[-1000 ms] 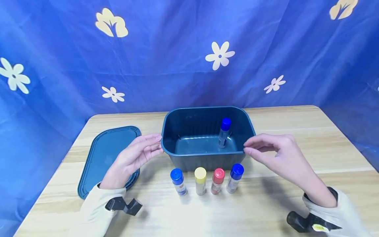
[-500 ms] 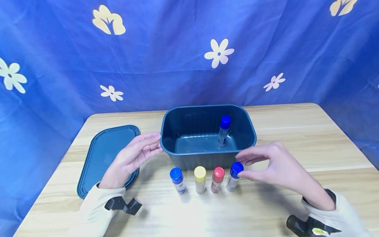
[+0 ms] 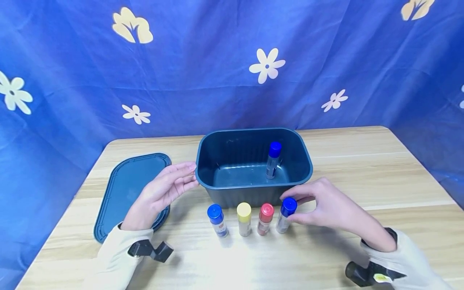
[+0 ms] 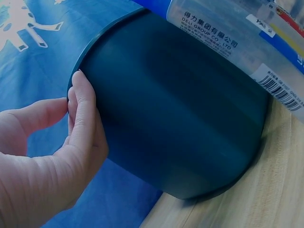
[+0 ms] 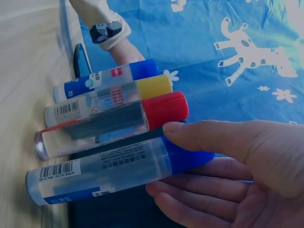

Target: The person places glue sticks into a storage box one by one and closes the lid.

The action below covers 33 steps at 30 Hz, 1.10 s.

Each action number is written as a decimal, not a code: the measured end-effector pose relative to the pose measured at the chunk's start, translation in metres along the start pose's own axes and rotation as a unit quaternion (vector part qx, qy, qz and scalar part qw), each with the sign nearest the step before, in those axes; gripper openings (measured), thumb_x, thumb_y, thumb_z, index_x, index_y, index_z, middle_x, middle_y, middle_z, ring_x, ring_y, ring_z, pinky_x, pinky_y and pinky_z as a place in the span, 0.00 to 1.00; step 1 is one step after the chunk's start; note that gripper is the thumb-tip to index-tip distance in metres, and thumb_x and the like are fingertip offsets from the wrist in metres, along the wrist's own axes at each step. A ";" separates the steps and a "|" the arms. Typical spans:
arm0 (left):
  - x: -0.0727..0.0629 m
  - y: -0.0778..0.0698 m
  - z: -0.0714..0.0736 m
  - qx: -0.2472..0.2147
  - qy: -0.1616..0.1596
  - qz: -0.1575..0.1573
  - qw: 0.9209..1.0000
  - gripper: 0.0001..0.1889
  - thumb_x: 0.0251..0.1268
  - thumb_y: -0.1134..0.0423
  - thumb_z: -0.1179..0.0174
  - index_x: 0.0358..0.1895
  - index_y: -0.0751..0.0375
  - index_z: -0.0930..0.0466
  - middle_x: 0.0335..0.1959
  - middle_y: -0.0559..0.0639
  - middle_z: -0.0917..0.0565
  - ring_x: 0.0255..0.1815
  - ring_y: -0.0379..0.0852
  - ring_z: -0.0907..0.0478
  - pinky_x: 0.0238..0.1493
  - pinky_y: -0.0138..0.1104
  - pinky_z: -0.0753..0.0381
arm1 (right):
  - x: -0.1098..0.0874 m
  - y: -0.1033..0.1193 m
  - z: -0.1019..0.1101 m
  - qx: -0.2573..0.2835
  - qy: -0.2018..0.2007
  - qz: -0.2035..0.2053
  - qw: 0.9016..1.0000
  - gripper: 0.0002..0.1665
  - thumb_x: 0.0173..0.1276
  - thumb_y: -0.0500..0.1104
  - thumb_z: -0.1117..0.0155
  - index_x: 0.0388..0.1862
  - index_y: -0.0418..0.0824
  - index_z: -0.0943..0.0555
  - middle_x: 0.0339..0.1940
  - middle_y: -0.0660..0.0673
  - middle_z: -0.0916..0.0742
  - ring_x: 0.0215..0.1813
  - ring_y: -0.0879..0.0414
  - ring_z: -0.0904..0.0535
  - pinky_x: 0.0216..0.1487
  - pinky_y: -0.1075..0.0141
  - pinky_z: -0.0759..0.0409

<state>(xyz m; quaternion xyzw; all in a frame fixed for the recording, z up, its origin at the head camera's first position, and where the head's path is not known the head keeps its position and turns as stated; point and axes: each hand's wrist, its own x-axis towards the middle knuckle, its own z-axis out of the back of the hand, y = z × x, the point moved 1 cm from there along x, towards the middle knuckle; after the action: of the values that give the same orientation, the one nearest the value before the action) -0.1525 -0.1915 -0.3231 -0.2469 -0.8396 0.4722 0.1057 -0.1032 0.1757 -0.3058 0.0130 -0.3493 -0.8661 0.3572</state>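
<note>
My left hand [image 3: 163,191] pinches the left end of the dark teal plastic box [image 3: 250,197] at its rim, thumb on the edge and fingers along the outer wall [image 4: 175,109]. My right hand [image 3: 322,201] has thumb and fingers around the dark blue cap of the rightmost glue bottle [image 3: 284,220], which stands upright on the table. In the right wrist view the thumb touches that blue cap [image 5: 187,154], with the fingers on its other side. Left of it stand a red-capped bottle [image 3: 266,219], a yellow-capped one [image 3: 244,219] and a lighter blue-capped one [image 3: 218,220].
Inside the open box, near its right end, another blue-capped bottle [image 3: 272,163] stands upright. The matching lid [image 3: 134,189] lies flat on the wooden table [image 3: 362,169] at the left, partly under my left forearm. A blue patterned curtain [image 3: 203,72] hangs behind.
My right hand has left the box's right rim and come left and nearer, onto the rightmost bottle's blue cap. The left hand has stayed at the box's left end.
</note>
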 end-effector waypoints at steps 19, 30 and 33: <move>0.000 0.001 0.001 0.010 -0.012 0.001 1.000 0.11 0.75 0.73 0.53 0.46 0.69 0.20 0.39 0.55 0.15 0.41 0.44 0.17 0.50 0.34 0.18 | 0.000 -0.004 0.007 0.034 0.007 -0.015 0.999 0.16 0.56 0.47 0.24 0.44 0.46 0.15 0.37 0.60 0.12 0.40 0.65 0.16 0.40 0.65 0.16; 0.000 0.000 -0.001 0.000 -0.009 0.003 1.000 0.11 0.75 0.73 0.53 0.46 0.68 0.20 0.39 0.54 0.15 0.41 0.44 0.17 0.50 0.33 0.18 | 0.000 0.005 0.018 0.022 -0.008 -0.015 1.000 0.16 0.58 0.48 0.25 0.45 0.47 0.15 0.38 0.61 0.12 0.39 0.65 0.17 0.38 0.67 0.17; 0.000 0.000 -0.001 -0.009 -0.014 0.002 1.000 0.11 0.74 0.74 0.53 0.46 0.68 0.19 0.39 0.55 0.15 0.41 0.44 0.17 0.50 0.34 0.18 | -0.001 0.011 0.023 0.018 -0.018 -0.024 0.999 0.16 0.58 0.48 0.25 0.45 0.48 0.15 0.38 0.62 0.13 0.39 0.65 0.17 0.40 0.66 0.16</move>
<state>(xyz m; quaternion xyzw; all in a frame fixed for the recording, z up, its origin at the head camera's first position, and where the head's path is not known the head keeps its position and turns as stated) -0.1518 -0.1911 -0.3225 -0.2432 -0.8448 0.4680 0.0904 -0.1022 0.1847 -0.2819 0.0125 -0.3707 -0.8682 0.3297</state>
